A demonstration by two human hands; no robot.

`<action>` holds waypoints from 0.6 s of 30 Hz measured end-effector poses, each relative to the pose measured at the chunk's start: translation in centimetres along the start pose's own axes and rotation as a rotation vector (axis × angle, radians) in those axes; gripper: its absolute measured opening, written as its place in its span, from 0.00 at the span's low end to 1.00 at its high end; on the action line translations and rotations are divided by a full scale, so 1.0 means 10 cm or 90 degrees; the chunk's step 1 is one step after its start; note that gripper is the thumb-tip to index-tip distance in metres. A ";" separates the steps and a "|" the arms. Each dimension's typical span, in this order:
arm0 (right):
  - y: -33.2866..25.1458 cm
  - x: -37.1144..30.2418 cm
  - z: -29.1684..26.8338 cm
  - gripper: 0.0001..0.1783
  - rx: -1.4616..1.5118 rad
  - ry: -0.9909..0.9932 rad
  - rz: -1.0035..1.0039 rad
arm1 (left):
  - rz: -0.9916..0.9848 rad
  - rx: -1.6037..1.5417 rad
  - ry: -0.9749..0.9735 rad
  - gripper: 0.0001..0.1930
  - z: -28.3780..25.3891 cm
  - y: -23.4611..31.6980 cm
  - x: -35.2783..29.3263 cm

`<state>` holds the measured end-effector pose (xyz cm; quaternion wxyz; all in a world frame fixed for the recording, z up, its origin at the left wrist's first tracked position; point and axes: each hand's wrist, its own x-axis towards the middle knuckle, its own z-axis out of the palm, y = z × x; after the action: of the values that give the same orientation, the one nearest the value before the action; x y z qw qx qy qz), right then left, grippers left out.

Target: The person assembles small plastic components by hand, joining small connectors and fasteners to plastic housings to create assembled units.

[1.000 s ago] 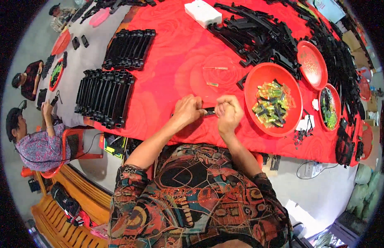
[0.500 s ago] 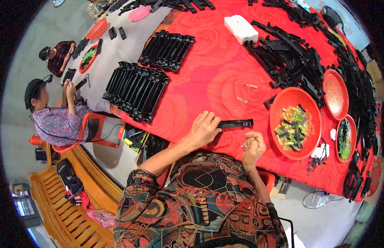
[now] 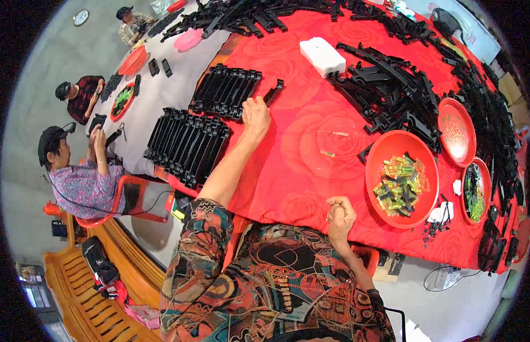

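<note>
My left hand is closed on one end of a long black plastic part, held at the right end of the farther row of similar parts. A nearer row of these black parts lies beside my left forearm. Close to the table's front edge, my right hand is curled with its fingers pressed together; whatever may be inside them is hidden. To its right stands a red bowl holding small yellow-green and black pieces.
A large heap of black parts spreads at the back right, by a white block. A screwdriver lies on the red cloth. Two smaller red dishes stand right. A person sits at the left, with others beyond.
My left hand has moved forward and left from the front edge, carrying the black part to the farther row. My right hand stays near the edge, still closed. The whole view has shifted slightly.
</note>
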<state>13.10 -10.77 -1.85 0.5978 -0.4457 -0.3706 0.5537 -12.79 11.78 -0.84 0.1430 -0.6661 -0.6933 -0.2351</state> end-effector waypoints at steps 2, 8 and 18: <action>0.01 -0.01 -0.03 0.09 0.006 -0.001 0.010 | -0.004 0.102 0.033 0.09 0.09 -0.07 0.07; 0.02 0.02 -0.02 0.10 -0.007 0.004 -0.001 | 0.002 0.204 0.052 0.06 0.12 -0.10 0.20; 0.06 0.07 0.00 0.09 -0.040 0.013 0.011 | -0.032 0.269 0.088 0.13 0.13 -0.23 0.19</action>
<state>12.95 -10.09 -2.43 0.5825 -0.4729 -0.3780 0.5424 -15.08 14.13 -1.30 0.3202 -0.5862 -0.7322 -0.1334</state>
